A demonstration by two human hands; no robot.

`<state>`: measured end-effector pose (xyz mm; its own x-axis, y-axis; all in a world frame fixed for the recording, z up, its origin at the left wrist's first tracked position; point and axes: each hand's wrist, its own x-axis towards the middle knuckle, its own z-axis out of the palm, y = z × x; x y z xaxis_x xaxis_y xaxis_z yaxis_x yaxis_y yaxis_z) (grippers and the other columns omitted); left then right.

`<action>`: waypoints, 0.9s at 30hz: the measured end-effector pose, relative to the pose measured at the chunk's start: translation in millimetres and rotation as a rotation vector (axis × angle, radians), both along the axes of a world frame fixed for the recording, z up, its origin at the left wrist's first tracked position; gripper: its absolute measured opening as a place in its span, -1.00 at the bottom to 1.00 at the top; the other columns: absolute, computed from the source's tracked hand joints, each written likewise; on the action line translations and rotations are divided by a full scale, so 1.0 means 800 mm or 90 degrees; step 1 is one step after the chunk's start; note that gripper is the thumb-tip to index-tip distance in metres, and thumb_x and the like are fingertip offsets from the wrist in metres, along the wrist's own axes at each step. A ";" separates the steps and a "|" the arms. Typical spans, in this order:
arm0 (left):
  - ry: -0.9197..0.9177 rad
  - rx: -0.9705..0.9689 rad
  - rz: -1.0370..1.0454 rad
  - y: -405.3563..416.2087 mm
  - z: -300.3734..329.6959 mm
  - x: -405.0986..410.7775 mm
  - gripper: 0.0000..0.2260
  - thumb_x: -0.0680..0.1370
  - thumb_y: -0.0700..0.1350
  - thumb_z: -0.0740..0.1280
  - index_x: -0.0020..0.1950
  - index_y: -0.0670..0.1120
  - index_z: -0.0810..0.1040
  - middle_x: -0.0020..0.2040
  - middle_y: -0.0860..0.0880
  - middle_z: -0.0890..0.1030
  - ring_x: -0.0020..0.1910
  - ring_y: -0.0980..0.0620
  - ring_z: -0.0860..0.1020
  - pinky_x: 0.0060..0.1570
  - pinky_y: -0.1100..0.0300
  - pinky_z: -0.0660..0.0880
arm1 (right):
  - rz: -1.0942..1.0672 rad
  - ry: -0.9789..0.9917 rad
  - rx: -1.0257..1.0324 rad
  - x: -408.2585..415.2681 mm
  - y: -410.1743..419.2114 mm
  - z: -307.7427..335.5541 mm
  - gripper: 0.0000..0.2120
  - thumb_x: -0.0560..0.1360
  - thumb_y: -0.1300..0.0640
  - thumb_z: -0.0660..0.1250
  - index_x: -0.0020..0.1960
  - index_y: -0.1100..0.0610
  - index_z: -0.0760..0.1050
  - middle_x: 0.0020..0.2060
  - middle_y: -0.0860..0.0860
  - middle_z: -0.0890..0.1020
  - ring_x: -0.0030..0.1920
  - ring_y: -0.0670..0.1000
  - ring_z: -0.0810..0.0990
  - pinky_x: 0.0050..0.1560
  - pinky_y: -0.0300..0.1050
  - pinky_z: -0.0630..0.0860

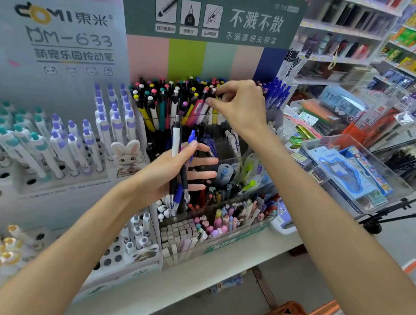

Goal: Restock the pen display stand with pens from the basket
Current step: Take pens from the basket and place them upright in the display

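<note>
Stocked shop shelves [341, 30] behind — pen display stand [205, 121] on white counter [216, 272].

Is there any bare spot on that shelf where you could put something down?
Yes: the pale shelf's front strip, bordered by the clear pen display stand and the shelf edge. Some round holes in the white peg stand are empty too. The top compartment of colourful-capped pens, where the right hand works, is crowded.
</note>
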<state>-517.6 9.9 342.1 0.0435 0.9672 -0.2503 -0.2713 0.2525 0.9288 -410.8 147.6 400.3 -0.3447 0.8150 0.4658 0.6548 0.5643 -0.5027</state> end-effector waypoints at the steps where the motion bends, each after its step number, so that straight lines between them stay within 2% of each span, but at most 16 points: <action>1: 0.018 0.000 -0.002 0.000 0.000 0.001 -0.73 0.64 0.07 0.11 0.18 0.01 0.52 -0.01 0.04 0.70 -0.07 0.05 0.68 -0.16 0.17 0.63 | -0.002 0.020 -0.036 0.000 0.000 0.001 -0.69 0.36 -0.04 0.51 0.03 0.10 0.67 -0.24 0.01 0.66 -0.18 0.01 0.63 -0.03 -0.03 0.57; 3: 0.039 0.000 0.003 0.002 -0.001 0.003 -0.73 0.64 0.09 0.12 0.18 0.04 0.53 -0.15 0.07 0.70 -0.25 0.14 0.65 -0.29 0.27 0.57 | -0.012 0.073 -0.103 -0.003 -0.001 0.000 -0.70 0.34 -0.02 0.53 0.00 0.10 0.68 -0.27 0.01 0.67 -0.19 0.02 0.66 -0.02 0.00 0.59; 5: 0.018 0.007 0.010 0.006 -0.003 0.005 -0.73 0.64 0.07 0.13 0.21 0.01 0.52 -0.32 0.09 0.58 -0.44 0.20 0.47 -0.47 0.35 0.40 | -0.036 0.073 -0.108 -0.007 -0.003 -0.002 -0.70 0.34 -0.04 0.52 0.00 0.09 0.68 -0.23 0.01 0.69 -0.13 0.00 0.66 0.00 -0.07 0.57; 8: -0.025 0.009 0.019 0.012 -0.003 0.009 -0.75 0.66 -0.01 0.12 0.23 -0.06 0.49 -0.41 0.09 0.39 -0.55 0.19 0.25 -0.57 0.37 0.19 | -0.048 0.083 -0.126 0.003 -0.018 -0.011 -0.67 0.36 -0.11 0.49 0.01 0.07 0.59 -0.24 -0.04 0.62 -0.15 -0.02 0.62 -0.10 -0.14 0.52; 10: -0.041 0.012 0.013 0.016 -0.003 0.012 -0.74 0.67 -0.07 0.06 0.23 -0.12 0.46 -0.44 0.09 0.38 -0.58 0.19 0.23 -0.60 0.38 0.16 | -0.006 0.098 -0.255 0.022 -0.034 -0.014 -0.63 0.43 -0.16 0.41 0.04 0.11 0.54 -0.24 -0.03 0.57 -0.27 -0.06 0.57 -0.23 -0.19 0.50; 12: -0.034 0.018 0.002 0.020 -0.004 0.016 -0.73 0.66 -0.11 0.01 0.20 -0.15 0.45 -0.46 0.08 0.39 -0.58 0.18 0.23 -0.60 0.37 0.16 | 0.063 0.084 -0.439 0.043 -0.047 -0.013 -0.61 0.50 -0.20 0.31 0.06 0.11 0.60 -0.27 -0.04 0.53 -0.39 -0.12 0.45 -0.40 -0.30 0.40; 13: -0.026 0.018 0.000 0.023 -0.004 0.020 -0.73 0.66 -0.11 0.01 0.17 -0.16 0.45 -0.47 0.07 0.40 -0.58 0.18 0.23 -0.60 0.37 0.17 | 0.088 0.072 -0.486 0.054 -0.052 -0.013 -0.64 0.51 -0.20 0.29 0.02 0.07 0.63 -0.32 -0.06 0.51 -0.42 -0.14 0.41 -0.43 -0.33 0.36; 15: -0.017 0.009 -0.002 0.029 -0.001 0.034 -0.76 0.66 -0.12 0.01 0.10 -0.16 0.44 -0.46 0.04 0.47 -0.57 0.19 0.29 -0.60 0.37 0.22 | 0.110 0.066 -0.488 0.072 -0.056 -0.014 -0.75 0.51 -0.14 0.32 -0.06 0.02 0.63 -0.47 -0.16 0.47 -0.46 -0.16 0.37 -0.43 -0.36 0.33; 18: -0.022 -0.002 -0.011 0.040 0.008 0.055 -0.76 0.66 -0.12 0.03 0.01 -0.14 0.47 -0.30 -0.01 0.66 -0.46 0.13 0.53 -0.47 0.31 0.45 | 0.107 0.116 -0.460 0.093 -0.052 -0.018 -0.85 0.54 0.05 0.34 0.02 0.07 0.64 -0.57 -0.26 0.50 -0.50 -0.24 0.43 -0.44 -0.42 0.33; 20: -0.001 0.017 -0.028 0.048 0.013 0.070 -0.72 0.67 -0.13 0.03 0.06 -0.14 0.53 -0.15 -0.05 0.71 -0.26 0.08 0.67 -0.33 0.24 0.58 | 0.095 0.161 -0.452 0.105 -0.049 -0.015 -0.87 0.56 0.13 0.31 0.04 0.12 0.61 -0.51 -0.22 0.57 -0.49 -0.27 0.46 -0.41 -0.40 0.39; 22: 0.006 0.048 -0.045 0.056 0.019 0.081 -0.69 0.67 -0.12 0.03 0.12 -0.11 0.56 -0.04 -0.04 0.71 -0.09 0.07 0.68 -0.23 0.22 0.61 | 0.076 0.243 -0.461 0.113 -0.043 -0.012 -0.88 0.58 0.20 0.26 0.04 0.13 0.57 -0.32 -0.01 0.66 -0.39 -0.17 0.54 -0.31 -0.29 0.53; 23: 0.010 0.059 -0.048 0.061 0.022 0.085 -0.69 0.68 -0.11 0.04 0.11 -0.09 0.57 -0.03 -0.02 0.71 -0.08 0.08 0.68 -0.20 0.23 0.61 | 0.061 0.278 -0.456 0.117 -0.039 -0.011 -0.86 0.60 0.22 0.22 0.06 0.14 0.56 -0.26 0.06 0.64 -0.36 -0.12 0.53 -0.31 -0.27 0.51; 25: 0.029 0.069 -0.036 0.070 0.026 0.093 -0.71 0.68 -0.08 0.07 0.08 -0.10 0.58 -0.12 0.01 0.71 -0.19 0.13 0.67 -0.28 0.27 0.59 | 0.031 0.311 -0.429 0.129 -0.029 -0.011 -0.80 0.61 0.23 0.19 0.15 0.20 0.55 -0.23 0.05 0.56 -0.36 -0.10 0.43 -0.41 -0.32 0.37; 27: 0.043 0.073 -0.027 0.081 0.025 0.098 -0.72 0.67 -0.05 0.11 0.09 -0.13 0.57 -0.27 0.05 0.65 -0.40 0.18 0.57 -0.45 0.33 0.48 | 0.021 0.309 -0.421 0.142 -0.018 -0.010 -0.77 0.61 0.23 0.19 0.20 0.23 0.54 -0.19 0.02 0.57 -0.35 -0.12 0.39 -0.43 -0.35 0.30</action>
<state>-438.9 74.5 361.8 0.0717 0.9874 -0.1413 -0.1988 0.1530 0.9680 -296.8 133.4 392.3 -0.2575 0.9663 -0.0036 0.2668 0.0675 -0.9614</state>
